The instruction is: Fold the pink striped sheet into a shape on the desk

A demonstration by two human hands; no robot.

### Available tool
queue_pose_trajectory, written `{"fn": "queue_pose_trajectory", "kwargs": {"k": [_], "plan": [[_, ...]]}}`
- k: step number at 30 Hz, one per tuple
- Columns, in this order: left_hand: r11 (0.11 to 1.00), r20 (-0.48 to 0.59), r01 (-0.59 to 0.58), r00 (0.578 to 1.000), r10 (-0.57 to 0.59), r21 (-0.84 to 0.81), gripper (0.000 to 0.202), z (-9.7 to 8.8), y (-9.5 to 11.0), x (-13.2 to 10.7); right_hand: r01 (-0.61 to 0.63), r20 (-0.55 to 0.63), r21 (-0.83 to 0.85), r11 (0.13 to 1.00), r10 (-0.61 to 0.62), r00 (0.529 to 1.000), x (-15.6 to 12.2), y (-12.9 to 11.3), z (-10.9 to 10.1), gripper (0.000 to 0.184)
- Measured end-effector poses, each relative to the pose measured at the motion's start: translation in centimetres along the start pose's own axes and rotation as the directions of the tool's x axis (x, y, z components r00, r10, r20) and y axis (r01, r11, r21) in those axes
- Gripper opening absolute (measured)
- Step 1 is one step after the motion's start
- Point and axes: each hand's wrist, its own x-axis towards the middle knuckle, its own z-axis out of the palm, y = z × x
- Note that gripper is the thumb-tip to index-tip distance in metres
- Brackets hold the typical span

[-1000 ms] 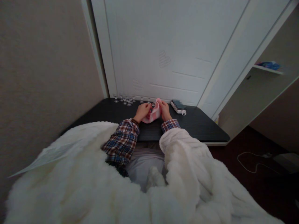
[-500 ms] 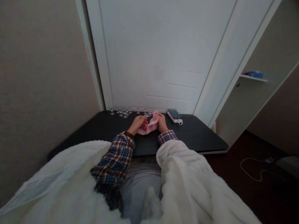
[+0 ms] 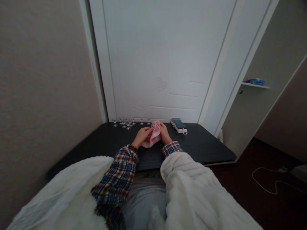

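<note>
Over the black table, a pink-and-white cloth (image 3: 155, 138) is bunched between my two hands. My left hand (image 3: 142, 135) is closed at the cloth's left side, its fingertips on a small clear glass (image 3: 152, 126) that is mostly covered by the folds. On the other side my right hand (image 3: 165, 134) grips the cloth, with the fingers partly hidden behind it. Several small stemmed glasses (image 3: 128, 125) stand along the back left of the table, beyond my left hand.
A phone-like object (image 3: 178, 125) with a white edge and a loop lies right of my hands on the black table (image 3: 192, 143). A white panel door (image 3: 153, 57) rises directly behind the table. A white cable (image 3: 263, 187) trails over the floor at right.
The cloth has been drawn closer around the glass, which shows less than before. My hands stay together over the table. The view has tilted up slightly.
</note>
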Motion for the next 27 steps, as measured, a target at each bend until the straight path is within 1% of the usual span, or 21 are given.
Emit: {"fn": "queue_pose_trajectory", "kwargs": {"k": [2, 4, 6, 8, 11, 14, 16, 19, 23, 27], "plan": [[0.974, -0.041, -0.074, 0.996, 0.085, 0.216, 0.033, -0.1, 0.1, -0.1, 0.004, 0.019, -0.088, 0.996, -0.003, 1.000, 0.1, 0.2, -0.1, 0.032], [0.911, -0.056, -0.099, 0.990, 0.132, 0.400, 0.036, -0.1, 0.2, -0.3, 0.040, 0.038, -0.229, 0.973, -0.032, 0.999, 0.1, 0.3, -0.2, 0.029], [0.859, -0.061, -0.082, 0.990, 0.130, 0.505, 0.036, 0.0, 0.4, -0.5, 0.102, 0.054, -0.393, 0.914, -0.088, 0.995, -0.1, 0.2, -0.2, 0.025], [0.832, -0.064, -0.072, 0.990, 0.128, 0.550, 0.033, 0.1, 0.5, -0.7, 0.142, 0.056, -0.524, 0.839, -0.132, 0.990, -0.3, 0.0, -0.2, 0.025], [0.816, -0.071, -0.101, 0.983, 0.171, 0.569, 0.031, 0.1, 0.7, -1.1, 0.145, 0.046, -0.636, 0.758, -0.151, 0.988, -0.9, -0.6, -0.2, 0.030], [0.801, -0.085, -0.117, 0.975, 0.204, 0.587, 0.029, 0.0, 0.8, -1.4, 0.136, 0.039, -0.688, 0.713, -0.151, 0.988, -1.3, -1.0, -0.1, 0.029], [0.802, -0.088, -0.128, 0.972, 0.220, 0.584, 0.028, 0.0, 0.9, -1.4, 0.126, 0.032, -0.704, 0.699, -0.146, 0.989, -1.4, -1.1, -0.1, 0.029], [0.811, -0.080, -0.163, 0.965, 0.250, 0.562, 0.025, 0.0, 0.7, -1.3, 0.102, 0.022, -0.728, 0.678, -0.125, 0.992, -1.5, -1.2, -0.2, 0.036], [0.827, -0.082, -0.163, 0.966, 0.244, 0.538, 0.022, 0.1, 0.4, -0.9, 0.068, -0.001, -0.759, 0.647, -0.105, 0.995, -1.5, -1.3, -0.3, 0.042], [0.884, -0.091, -0.182, 0.966, 0.243, 0.430, 0.022, 0.1, 0.4, -0.6, 0.016, -0.064, -0.731, 0.682, -0.091, 0.994, -1.4, -1.5, -0.4, 0.045]]}}
